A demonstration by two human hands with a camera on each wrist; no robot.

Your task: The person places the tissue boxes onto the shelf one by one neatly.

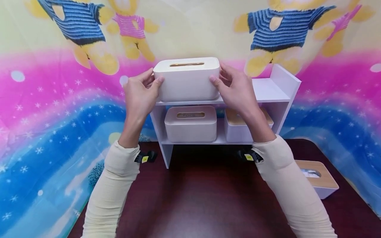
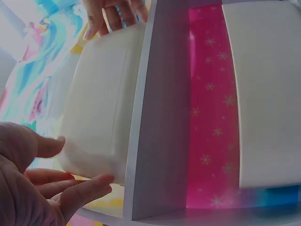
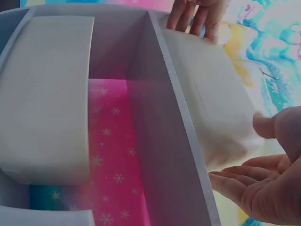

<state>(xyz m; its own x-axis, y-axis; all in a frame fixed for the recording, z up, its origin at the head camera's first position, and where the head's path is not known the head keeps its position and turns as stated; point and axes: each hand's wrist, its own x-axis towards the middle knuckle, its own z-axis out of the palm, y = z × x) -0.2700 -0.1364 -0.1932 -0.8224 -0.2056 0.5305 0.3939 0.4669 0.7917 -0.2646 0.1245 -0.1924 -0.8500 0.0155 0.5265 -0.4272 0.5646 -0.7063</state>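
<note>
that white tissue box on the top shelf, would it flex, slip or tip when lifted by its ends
The white tissue box looks like a rigid moulded shell, so it probably won't flex. Its sides look smooth and rounded, so the left hand and right hand at its two ends may slip without firm pressure. It is wide, low and flat-bottomed on the shelf, so it seems unlikely to tip or roll.

At centre frame, the tissue box [image 1: 187, 81] looks like smooth matt white plastic, a wooden insert showing in its slot. The shelf [image 1: 272, 90] beneath is smooth white laminate. The desk [image 1: 205, 195] has a dark, slightly glossy wood-like top. At lower right, another box [image 1: 319, 180] has a pale wood-grain lid. The backdrop [image 1: 44, 109] is printed cloth.
</note>
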